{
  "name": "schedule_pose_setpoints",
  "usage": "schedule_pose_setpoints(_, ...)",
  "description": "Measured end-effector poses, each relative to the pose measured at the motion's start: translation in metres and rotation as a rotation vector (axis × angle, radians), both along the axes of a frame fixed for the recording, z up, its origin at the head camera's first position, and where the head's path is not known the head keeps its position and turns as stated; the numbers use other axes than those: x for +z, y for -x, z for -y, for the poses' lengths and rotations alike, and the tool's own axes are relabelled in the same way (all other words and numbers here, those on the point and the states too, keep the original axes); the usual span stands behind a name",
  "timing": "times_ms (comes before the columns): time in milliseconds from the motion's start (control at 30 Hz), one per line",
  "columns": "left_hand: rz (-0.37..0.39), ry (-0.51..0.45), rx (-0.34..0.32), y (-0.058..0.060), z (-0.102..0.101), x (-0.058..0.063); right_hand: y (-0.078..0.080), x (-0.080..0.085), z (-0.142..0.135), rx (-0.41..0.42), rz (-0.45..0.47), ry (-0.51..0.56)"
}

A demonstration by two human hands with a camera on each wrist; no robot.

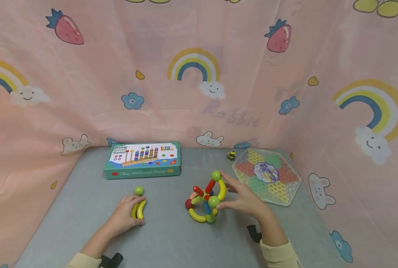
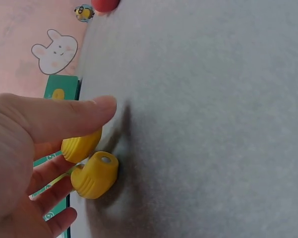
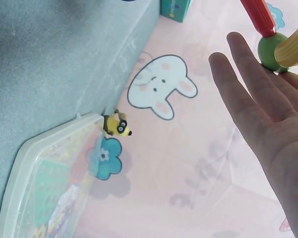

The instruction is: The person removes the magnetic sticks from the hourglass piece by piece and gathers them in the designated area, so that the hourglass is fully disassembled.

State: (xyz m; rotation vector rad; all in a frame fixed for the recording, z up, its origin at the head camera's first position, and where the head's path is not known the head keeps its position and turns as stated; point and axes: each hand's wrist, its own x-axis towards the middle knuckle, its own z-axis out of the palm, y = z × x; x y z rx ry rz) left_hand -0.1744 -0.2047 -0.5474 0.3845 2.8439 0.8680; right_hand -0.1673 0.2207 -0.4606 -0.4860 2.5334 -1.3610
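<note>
At the left of the table, my left hand point(image 1: 126, 214) grips yellow curved toy pieces point(image 1: 140, 209) between thumb and fingers. The left wrist view shows the thumb point(image 2: 64, 116) across one piece, and a second yellow piece point(image 2: 95, 176) with a metal-tipped end beside it. A loose green ball point(image 1: 139, 191) lies just beyond this hand. My right hand point(image 1: 246, 199) is at the right side of a ball-and-stick structure point(image 1: 200, 215), made of green and red balls with curved and straight sticks. Its fingers are extended, index fingertip at the top green ball point(image 1: 216, 176), thumb beside a lower green ball point(image 1: 214, 202).
A green Ring Challenge Game box point(image 1: 142, 172) lies at the back left. At the back right is a clear-lidded star-patterned game board point(image 1: 286, 186), with a small yellow-and-black figure point(image 1: 231, 155) near its corner. A pink patterned cloth point(image 1: 192, 119) hangs behind the table.
</note>
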Motion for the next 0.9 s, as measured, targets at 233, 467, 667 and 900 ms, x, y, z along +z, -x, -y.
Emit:
schedule_pose_setpoints(233,0.023,0.028,0.019,-0.0011,-0.0004,-0.0027,0.0003,-0.0011,-0.0006,-0.005,-0.001,0.001)
schedule_pose_setpoints(467,0.046,0.027,0.039,-0.0026,-0.0008,-0.0038,0.0006,-0.0019,-0.0025,0.000,-0.006,-0.006)
schedule_pose_setpoints(667,0.065,0.014,0.037,-0.0024,0.0003,-0.0044,0.0016,-0.0026,-0.0026,0.005,-0.028,-0.004)
schedule_pose_setpoints(900,-0.001,-0.018,-0.005,-0.0002,-0.0003,-0.0026,0.0001,-0.0011,-0.0012,0.000,-0.018,-0.010)
